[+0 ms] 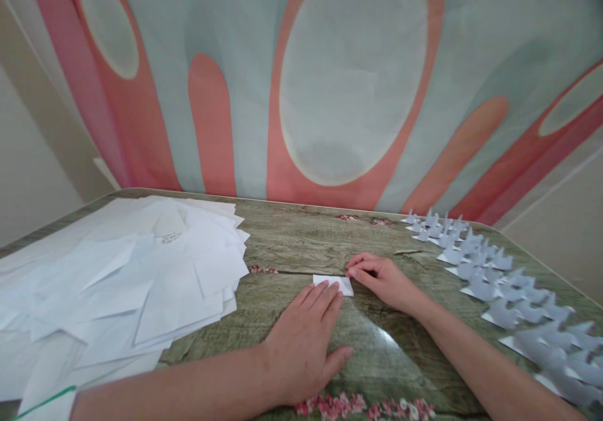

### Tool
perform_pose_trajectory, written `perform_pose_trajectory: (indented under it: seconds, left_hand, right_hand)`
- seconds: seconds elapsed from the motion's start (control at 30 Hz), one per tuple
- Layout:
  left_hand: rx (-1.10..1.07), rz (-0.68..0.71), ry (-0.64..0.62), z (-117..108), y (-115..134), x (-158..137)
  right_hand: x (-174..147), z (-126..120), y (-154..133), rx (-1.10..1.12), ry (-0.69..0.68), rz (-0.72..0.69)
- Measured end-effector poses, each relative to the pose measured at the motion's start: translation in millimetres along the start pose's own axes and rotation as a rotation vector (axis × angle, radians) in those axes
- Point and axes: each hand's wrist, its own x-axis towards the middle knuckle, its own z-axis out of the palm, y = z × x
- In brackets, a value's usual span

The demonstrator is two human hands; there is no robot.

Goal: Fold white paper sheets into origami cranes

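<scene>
A small folded piece of white paper [333,282] lies on the wood-grain table top [287,239] in front of me. My left hand [304,336] rests flat on its near side, fingers stretched out and the thumb spread to the right. At the paper's right end, my right hand [384,283] has its thumb and fingertips drawn together in a pinch at the corner. Exactly how much of the edge sits between those fingertips is too small to make out.
A wide, untidy pile of loose white paper sheets [174,283] covers the table's left side. Rows of folded white paper figures [499,311] with upright points stand along the right side. Behind the table hangs a patterned backdrop [254,94] in coral and grey-green.
</scene>
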Motion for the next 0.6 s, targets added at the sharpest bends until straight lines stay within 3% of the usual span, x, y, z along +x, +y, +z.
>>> perform_pose_trajectory:
  seconds: [0.6]
  left_hand:
    - [0.013,0.02,0.024,-0.7,-0.2,0.5]
  right_hand:
    - [-2.0,6.9,-1.4,-0.069,0.047,-0.059]
